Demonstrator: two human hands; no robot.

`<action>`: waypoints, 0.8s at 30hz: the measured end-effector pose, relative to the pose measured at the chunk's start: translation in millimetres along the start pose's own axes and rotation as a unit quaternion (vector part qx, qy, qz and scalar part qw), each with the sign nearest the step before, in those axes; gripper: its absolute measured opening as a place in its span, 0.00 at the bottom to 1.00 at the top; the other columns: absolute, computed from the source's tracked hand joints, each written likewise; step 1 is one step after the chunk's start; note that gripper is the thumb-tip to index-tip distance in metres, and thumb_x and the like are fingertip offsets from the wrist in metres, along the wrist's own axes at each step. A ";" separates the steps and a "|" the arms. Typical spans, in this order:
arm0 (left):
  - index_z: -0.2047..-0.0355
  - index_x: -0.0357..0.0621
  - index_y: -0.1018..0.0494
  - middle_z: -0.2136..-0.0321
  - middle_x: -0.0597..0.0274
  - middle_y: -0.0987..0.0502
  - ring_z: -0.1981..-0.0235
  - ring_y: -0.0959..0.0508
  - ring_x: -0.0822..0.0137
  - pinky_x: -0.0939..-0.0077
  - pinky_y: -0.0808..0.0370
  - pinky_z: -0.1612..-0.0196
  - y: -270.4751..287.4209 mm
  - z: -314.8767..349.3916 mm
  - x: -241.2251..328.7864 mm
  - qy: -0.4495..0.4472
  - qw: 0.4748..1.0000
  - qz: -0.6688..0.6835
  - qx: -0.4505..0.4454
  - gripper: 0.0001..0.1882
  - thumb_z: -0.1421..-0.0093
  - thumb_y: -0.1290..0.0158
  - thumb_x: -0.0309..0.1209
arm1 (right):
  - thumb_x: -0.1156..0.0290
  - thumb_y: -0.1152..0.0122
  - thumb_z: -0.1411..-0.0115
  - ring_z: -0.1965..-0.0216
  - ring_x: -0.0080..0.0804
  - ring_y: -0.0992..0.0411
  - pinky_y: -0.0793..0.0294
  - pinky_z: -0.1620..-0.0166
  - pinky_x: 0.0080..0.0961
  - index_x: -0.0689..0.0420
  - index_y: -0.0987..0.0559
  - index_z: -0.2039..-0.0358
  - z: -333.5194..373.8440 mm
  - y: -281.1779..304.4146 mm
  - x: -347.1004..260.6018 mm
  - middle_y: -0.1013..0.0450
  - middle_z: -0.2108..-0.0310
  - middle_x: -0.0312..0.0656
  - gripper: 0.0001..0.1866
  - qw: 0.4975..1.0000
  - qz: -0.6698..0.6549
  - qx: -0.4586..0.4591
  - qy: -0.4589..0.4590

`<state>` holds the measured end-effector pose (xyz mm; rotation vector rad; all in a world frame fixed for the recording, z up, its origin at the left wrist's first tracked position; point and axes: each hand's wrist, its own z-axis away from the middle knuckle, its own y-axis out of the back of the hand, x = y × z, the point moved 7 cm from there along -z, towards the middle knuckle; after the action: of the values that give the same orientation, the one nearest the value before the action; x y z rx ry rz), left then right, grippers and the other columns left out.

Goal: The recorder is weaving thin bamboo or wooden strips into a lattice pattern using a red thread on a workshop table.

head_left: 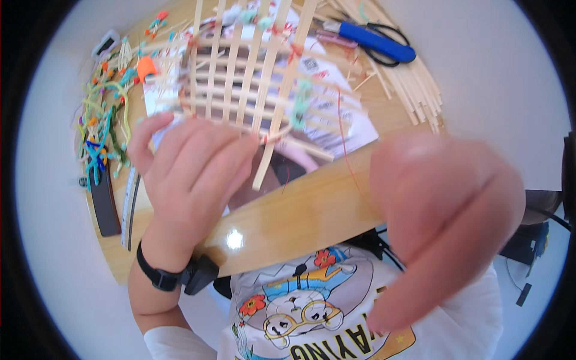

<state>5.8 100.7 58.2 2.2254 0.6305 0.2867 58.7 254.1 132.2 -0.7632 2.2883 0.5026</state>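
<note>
My left hand [195,159] is closed on the near edge of a woven lattice of pale wooden strips [230,84]. Its strips cross in a loose grid, with red thread ties at several crossings and pale green fuzzy bits along the right side and top. A loose red thread [341,117] runs from the lattice's right side down toward my right hand [450,192]. That hand is raised close to the camera, blurred, with its fingers curled shut. Its fingertips are hidden, but the thread leads to them.
Printed sheets [354,135] lie under the lattice. At the left are a heap of coloured fuzzy stems [108,114], a dark bar [105,204] and a ruler [128,207]. Blue-handled cutters [378,42] and loose wooden strips [414,84] lie at the far right. The table edge [288,222] is near me.
</note>
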 end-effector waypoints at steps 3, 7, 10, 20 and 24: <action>0.65 0.56 0.18 0.68 0.75 0.20 0.64 0.20 0.70 0.58 0.38 0.40 8.8 -0.3 8.7 -0.018 0.999 0.004 0.032 0.12 0.52 0.32 0.30 | 0.72 0.31 0.45 0.79 0.35 0.33 0.35 0.75 0.30 0.62 0.16 0.70 0.8 -1.1 -11.5 0.28 0.75 0.42 0.06 0.998 -0.015 0.029 0.045; 0.63 0.56 0.18 0.68 0.75 0.20 0.64 0.20 0.70 0.58 0.39 0.39 14.6 1.5 19.2 -0.039 0.998 0.014 0.045 0.14 0.52 0.32 0.29 | 0.73 0.32 0.45 0.80 0.36 0.33 0.34 0.76 0.32 0.63 0.16 0.70 6.4 -5.1 -13.5 0.29 0.75 0.44 0.07 0.996 0.002 0.022 0.083; 0.63 0.56 0.18 0.68 0.75 0.20 0.63 0.19 0.70 0.58 0.39 0.39 13.7 3.5 19.9 -0.029 0.998 0.028 0.037 0.15 0.52 0.32 0.29 | 0.72 0.32 0.44 0.79 0.35 0.32 0.35 0.77 0.32 0.63 0.16 0.70 12.9 -1.2 -13.2 0.28 0.75 0.43 0.06 1.000 0.013 0.000 0.024; 0.66 0.54 0.20 0.68 0.72 0.20 0.63 0.20 0.68 0.59 0.35 0.42 1.3 2.3 -1.3 0.019 0.996 0.087 0.021 0.14 0.55 0.30 0.27 | 0.71 0.45 0.30 0.68 0.25 0.42 0.40 0.62 0.24 0.61 0.23 0.60 58.8 127.6 6.6 0.37 0.71 0.32 0.06 0.941 0.247 0.203 -0.116; 0.67 0.53 0.19 0.69 0.71 0.20 0.64 0.21 0.67 0.60 0.34 0.43 -2.5 2.6 -3.8 0.030 0.995 0.085 0.030 0.13 0.54 0.31 0.26 | 0.71 0.44 0.29 0.67 0.24 0.41 0.40 0.62 0.24 0.63 0.21 0.56 87.0 162.0 9.7 0.35 0.69 0.32 0.09 0.918 0.240 0.281 -0.143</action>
<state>2.7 98.5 54.6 2.3398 0.4865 0.4283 -10.0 419.0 87.3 0.1561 2.1612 0.1275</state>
